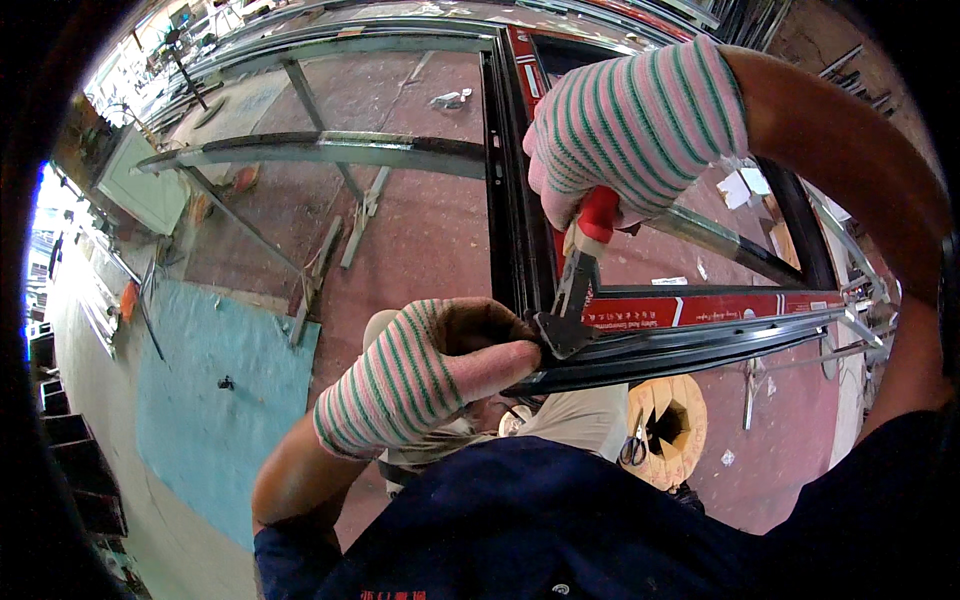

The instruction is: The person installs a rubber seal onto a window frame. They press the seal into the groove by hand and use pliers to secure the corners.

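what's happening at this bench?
A person in striped gloves is working at the near corner of a black frame. Their right hand grips a red-handled tool, its dark head down at that corner. Their left hand is curled beside the tool's head; whether it pinches anything is hard to see. Red printed strips line parts of the frame. Below, scissors show at the edge of a tan round spool.

A hammer (575, 290) (red-handled) slants head-down at the black frame (518, 225).
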Motion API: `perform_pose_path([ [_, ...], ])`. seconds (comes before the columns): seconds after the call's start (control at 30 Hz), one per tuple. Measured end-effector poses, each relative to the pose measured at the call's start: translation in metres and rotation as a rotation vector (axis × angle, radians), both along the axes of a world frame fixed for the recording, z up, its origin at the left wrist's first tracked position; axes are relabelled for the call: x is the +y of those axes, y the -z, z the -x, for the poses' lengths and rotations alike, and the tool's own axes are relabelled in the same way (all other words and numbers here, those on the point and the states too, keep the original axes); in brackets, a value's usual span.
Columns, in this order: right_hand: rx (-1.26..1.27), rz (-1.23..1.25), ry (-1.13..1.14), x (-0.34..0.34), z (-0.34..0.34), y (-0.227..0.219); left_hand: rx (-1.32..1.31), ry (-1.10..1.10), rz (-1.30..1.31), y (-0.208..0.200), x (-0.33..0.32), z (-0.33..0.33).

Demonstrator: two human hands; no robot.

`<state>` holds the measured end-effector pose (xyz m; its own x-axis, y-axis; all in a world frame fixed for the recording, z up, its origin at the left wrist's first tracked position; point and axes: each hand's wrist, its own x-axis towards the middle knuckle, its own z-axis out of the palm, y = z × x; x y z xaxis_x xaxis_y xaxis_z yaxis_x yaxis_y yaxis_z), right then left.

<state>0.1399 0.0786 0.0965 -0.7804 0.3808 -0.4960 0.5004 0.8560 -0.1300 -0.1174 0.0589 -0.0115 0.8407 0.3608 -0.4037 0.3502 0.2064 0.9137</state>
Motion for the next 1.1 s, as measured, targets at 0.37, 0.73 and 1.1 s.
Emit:
perform_pose_path([
  [0.37, -0.247, -0.048, 0.257, -0.015, 0.013, -0.008, -0.014, 0.001, 0.066, -0.009, 0.0, 0.0],
  [0.73, -0.014, -0.03, 0.144, -0.015, 0.001, -0.001, -0.043, -0.002, 0.017, -0.004, -0.001, 0.0],
  [1.1, -0.333, 0.001, 0.334, -0.017, 0.022, -0.011, -0.088, -0.051, -0.098, 0.003, -0.007, 0.003],
])
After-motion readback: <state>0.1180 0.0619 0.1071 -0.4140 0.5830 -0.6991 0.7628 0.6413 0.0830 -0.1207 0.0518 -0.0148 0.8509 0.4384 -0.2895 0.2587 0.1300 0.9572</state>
